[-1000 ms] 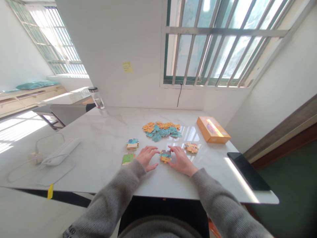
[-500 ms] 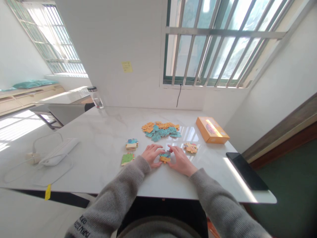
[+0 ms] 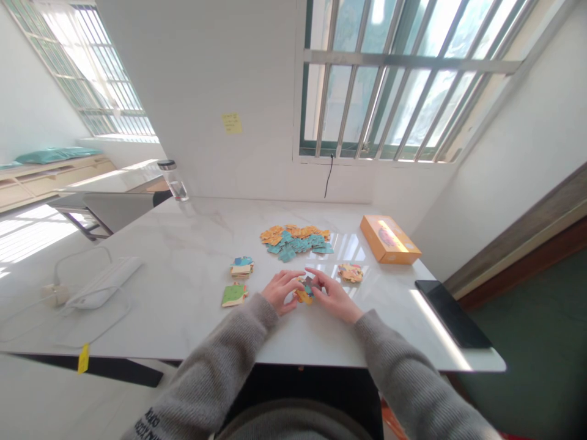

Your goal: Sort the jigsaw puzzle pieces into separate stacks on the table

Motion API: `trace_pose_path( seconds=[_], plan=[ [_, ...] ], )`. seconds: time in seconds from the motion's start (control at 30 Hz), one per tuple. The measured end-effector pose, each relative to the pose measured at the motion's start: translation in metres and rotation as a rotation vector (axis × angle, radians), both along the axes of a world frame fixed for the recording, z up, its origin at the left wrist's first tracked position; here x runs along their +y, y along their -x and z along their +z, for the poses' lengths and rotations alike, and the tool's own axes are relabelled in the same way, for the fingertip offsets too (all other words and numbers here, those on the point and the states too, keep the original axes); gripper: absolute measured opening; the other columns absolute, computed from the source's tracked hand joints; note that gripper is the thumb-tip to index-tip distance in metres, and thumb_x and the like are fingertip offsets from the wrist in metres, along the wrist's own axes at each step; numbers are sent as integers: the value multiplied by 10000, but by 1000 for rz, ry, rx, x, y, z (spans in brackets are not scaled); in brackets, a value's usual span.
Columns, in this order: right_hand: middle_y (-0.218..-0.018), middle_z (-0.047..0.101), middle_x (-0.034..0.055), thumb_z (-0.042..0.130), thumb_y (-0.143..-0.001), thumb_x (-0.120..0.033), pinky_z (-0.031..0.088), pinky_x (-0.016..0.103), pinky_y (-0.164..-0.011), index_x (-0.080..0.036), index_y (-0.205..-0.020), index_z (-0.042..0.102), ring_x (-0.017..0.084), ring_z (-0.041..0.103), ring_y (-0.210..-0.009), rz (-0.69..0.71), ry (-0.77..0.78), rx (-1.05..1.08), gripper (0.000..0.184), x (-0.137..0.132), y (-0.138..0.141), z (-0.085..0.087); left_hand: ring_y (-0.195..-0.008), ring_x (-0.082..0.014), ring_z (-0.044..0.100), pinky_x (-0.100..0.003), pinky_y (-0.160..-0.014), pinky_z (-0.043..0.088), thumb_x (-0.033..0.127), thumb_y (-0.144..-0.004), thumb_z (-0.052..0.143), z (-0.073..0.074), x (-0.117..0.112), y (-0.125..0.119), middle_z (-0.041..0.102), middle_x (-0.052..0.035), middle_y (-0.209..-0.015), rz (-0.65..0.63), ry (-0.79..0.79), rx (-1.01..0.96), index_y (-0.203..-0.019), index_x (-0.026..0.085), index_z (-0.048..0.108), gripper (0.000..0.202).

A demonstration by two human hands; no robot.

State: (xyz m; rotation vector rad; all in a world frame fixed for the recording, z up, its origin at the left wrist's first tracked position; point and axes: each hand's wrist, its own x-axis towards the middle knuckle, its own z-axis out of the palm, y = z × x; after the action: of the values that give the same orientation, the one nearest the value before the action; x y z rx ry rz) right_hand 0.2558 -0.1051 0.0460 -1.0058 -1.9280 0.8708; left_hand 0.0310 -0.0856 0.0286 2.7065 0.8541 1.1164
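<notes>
Between my two hands are a few jigsaw puzzle pieces (image 3: 303, 296), orange with some blue and grey, just above or on the white table. My left hand (image 3: 282, 289) has its fingers curled round their left side. From the right, my right hand (image 3: 334, 296) pinches the greyish-blue part between thumb and forefinger. Beyond the hands lies a loose heap of puzzle pieces (image 3: 297, 243), orange and teal. To the left sit a stack of blue and cream pieces (image 3: 241, 266) and a green stack (image 3: 234, 294). A pinkish-orange stack (image 3: 351, 272) lies right of my right hand.
An orange box (image 3: 389, 239) stands at the back right, with a dark tablet or phone (image 3: 452, 314) along the right edge. A clear bottle (image 3: 174, 181) is at the far left corner. A white power strip with cables (image 3: 104, 282) lies left.
The pieces between my hands have been tilted and turned, and my right fingers have closed in on them. The view has shifted slightly; the heap and stacks stay in place.
</notes>
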Motion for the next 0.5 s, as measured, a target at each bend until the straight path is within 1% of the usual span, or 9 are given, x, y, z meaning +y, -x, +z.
trace_pose_path(
  seconds=[0.07,0.13,0.2,0.27,0.33,0.4,0.5],
  plan=[
    [-886,619,9,533,-908,-227,487,308,-767,-228,-1363,533,146,567,-791,14,34,57,455,1,1,0,-1127,-237,552,-436,-983,497,98,-838,537,3,0,2,574,-93,-1337,29,-25,-33,-1060,235,627,276],
    [-880,631,15,566,-895,-256,490,318,-767,-213,-1282,588,153,580,-791,-20,57,115,390,1,2,1,-1113,-233,557,-438,-974,503,119,-882,512,6,0,3,569,-101,-1320,62,-41,-66,-1111,240,625,283],
    [-838,633,14,601,-881,-298,495,323,-751,-196,-1200,612,159,594,-770,-65,91,178,335,1,4,2,-1126,-252,552,-453,-979,497,195,-861,591,8,0,2,579,-104,-1291,75,-42,-84,-1163,245,611,307],
    [-811,643,14,629,-870,-337,496,324,-740,-187,-1147,612,166,614,-762,-81,139,230,315,1,5,3,-1141,-277,547,-468,-988,485,278,-790,699,8,-2,1,595,-105,-1265,75,-30,-72,-1207,247,591,431],
    [-803,658,15,643,-865,-366,492,324,-740,-183,-1112,612,169,631,-765,-72,184,260,309,0,6,4,-1119,-281,560,-459,-972,484,297,-750,741,8,-3,-1,624,-102,-1222,68,-33,-58,-1205,243,590,482],
    [-771,653,5,645,-866,-381,486,318,-731,-179,-1099,614,163,631,-743,-66,210,270,309,-1,6,4,-1082,-266,579,-434,-944,488,274,-764,729,10,-4,-1,657,-96,-1178,59,-46,-53,-1174,234,602,430],
    [-701,602,-23,614,-884,-403,478,303,-700,-181,-1137,612,152,604,-694,-78,205,272,337,0,5,5,-1043,-253,597,-416,-918,482,279,-783,723,16,-5,0,694,-82,-1144,49,-61,-30,-1111,230,623,347]
  ],
)
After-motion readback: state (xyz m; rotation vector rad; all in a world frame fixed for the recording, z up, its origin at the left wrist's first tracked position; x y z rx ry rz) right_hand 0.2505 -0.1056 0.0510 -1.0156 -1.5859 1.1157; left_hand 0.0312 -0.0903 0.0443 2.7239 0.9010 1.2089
